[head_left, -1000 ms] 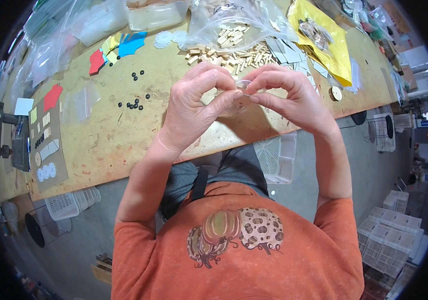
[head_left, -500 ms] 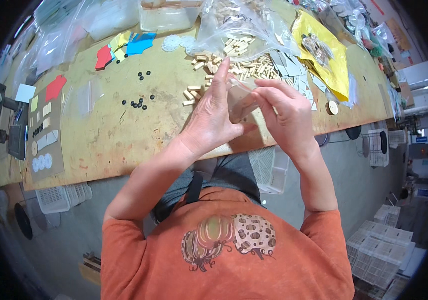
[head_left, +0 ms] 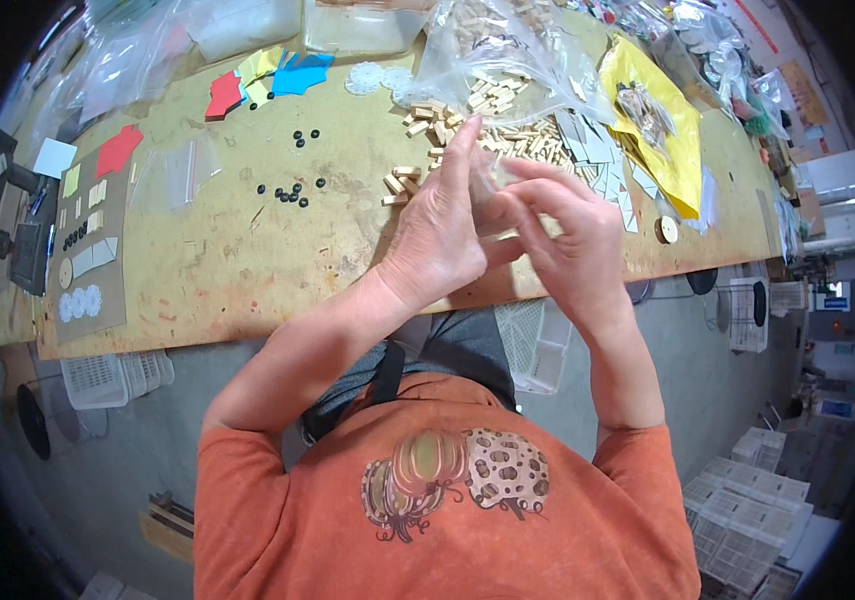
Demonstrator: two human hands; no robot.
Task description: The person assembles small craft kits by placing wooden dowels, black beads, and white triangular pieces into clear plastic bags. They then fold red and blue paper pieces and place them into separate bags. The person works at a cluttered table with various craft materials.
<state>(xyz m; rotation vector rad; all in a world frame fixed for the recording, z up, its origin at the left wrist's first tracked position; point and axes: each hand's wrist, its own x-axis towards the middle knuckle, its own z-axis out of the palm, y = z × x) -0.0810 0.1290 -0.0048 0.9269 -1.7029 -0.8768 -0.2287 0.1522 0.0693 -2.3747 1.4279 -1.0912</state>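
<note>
Head view of a worktable (head_left: pixel 218 260), with places given relative to the heap of small wooden blocks (head_left: pixel 533 138). On the person's side of the heap, both hands meet at a small clear bag (head_left: pixel 485 180). The left hand (head_left: pixel 436 235) has its fingers stretched out nearly straight along the bag's left side; whether it grips the plastic cannot be told. The right hand (head_left: pixel 573 230) is partly closed — fingers curled, fingertips pinching the bag's right edge, slightly blurred. Behind the heap, and partly over it, lies a large clear bag (head_left: pixel 508 50) containing more blocks. Touching the heap's right side are pale triangular cards (head_left: pixel 598 165); farther right lies a yellow bag (head_left: pixel 653 130). A round wooden disc (head_left: pixel 666 230) sits right of the heap and nearer the person. Black beads (head_left: pixel 293 195) lie scattered well left of the heap.
</note>
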